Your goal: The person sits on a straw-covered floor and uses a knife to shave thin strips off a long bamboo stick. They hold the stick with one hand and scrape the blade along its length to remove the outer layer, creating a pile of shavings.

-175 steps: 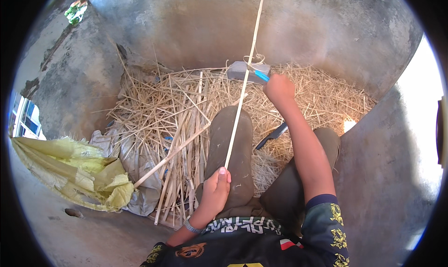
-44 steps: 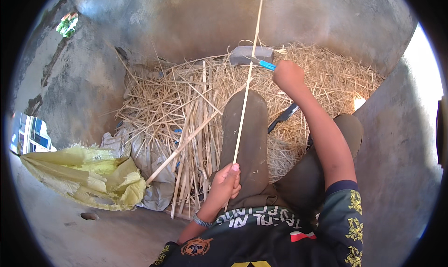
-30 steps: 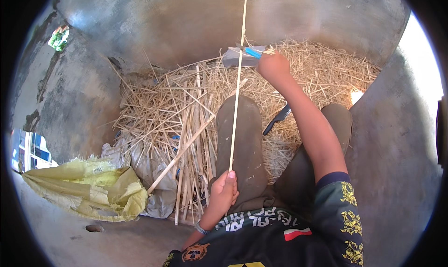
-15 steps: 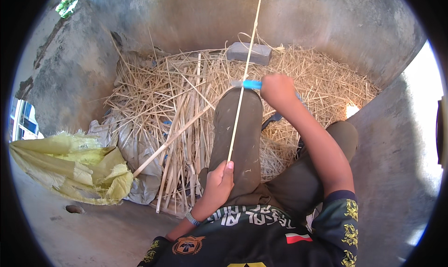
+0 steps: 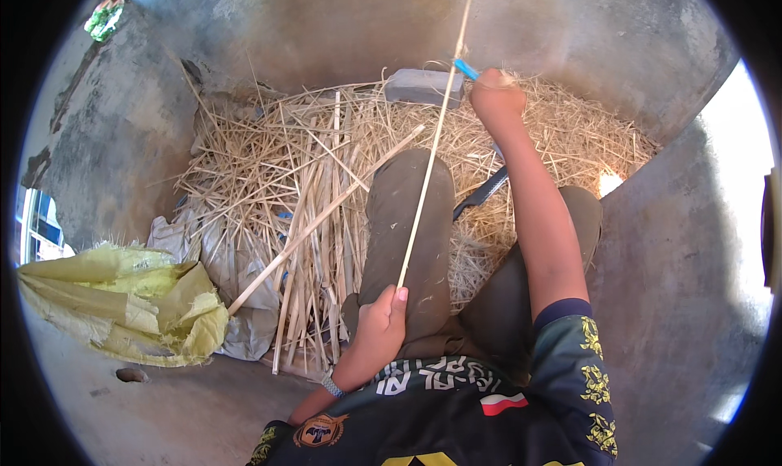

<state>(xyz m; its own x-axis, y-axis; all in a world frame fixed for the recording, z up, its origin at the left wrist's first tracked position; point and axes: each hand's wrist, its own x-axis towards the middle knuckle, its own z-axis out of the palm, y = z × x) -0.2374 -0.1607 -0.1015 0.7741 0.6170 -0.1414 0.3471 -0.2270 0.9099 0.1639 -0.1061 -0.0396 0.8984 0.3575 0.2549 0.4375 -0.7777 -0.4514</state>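
My left hand (image 5: 381, 326) is closed round the near end of a long, thin bamboo strip (image 5: 427, 177), above my left thigh. The strip slants away over my knee and runs out past the top edge. Farther out, my right hand (image 5: 498, 99) grips the blue handle of a knife (image 5: 466, 68), held against the strip near a rough spot on it. The knife's blade is hard to make out here. Between my legs lies a dark tool with a long perforated handle (image 5: 482, 193), partly hidden by my right forearm.
Split bamboo pieces (image 5: 309, 246) lie in a heap left of my leg, and fine shavings (image 5: 570, 132) spread to the right. A grey block (image 5: 423, 86) sits by the far wall (image 5: 342, 26). A torn yellow sack (image 5: 122, 303) lies at the left.
My right hand has slid the knife away from me along the strip, from beside the knee to beyond the grey block. My left hand keeps its hold.
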